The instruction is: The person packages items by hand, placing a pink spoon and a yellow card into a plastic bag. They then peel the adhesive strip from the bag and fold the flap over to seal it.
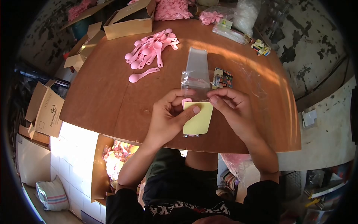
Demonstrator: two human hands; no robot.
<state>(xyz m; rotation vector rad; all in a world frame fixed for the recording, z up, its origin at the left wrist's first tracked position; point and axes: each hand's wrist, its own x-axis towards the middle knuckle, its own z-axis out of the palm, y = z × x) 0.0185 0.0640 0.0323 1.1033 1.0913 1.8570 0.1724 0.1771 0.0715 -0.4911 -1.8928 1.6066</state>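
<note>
My left hand [164, 115] is closed on a small clear plastic bag [194, 85], its thumb pressed on a pale yellow card [197, 121]. Behind the card, the pink end of what looks like a spoon handle [186, 100] sticks up. At the bag's upper right edge, my right hand [235, 108] pinches the clear film between thumb and fingers. Just beyond both hands lies a stack of clear plastic bags [197, 61]. A dark, colourful printed packet [223, 77] rests to its right. Farther left are a single pink spoon [143, 74] and a pile of pink spoons [149, 52].
An open cardboard box [128, 28] and a big pink heap [173, 9] stand at the far edge of the wooden table [100, 89]. Small colourful boxes [261, 47] lie far right. Below the left edge, a carton [99, 168] holds packed pink items. Loose film lies right.
</note>
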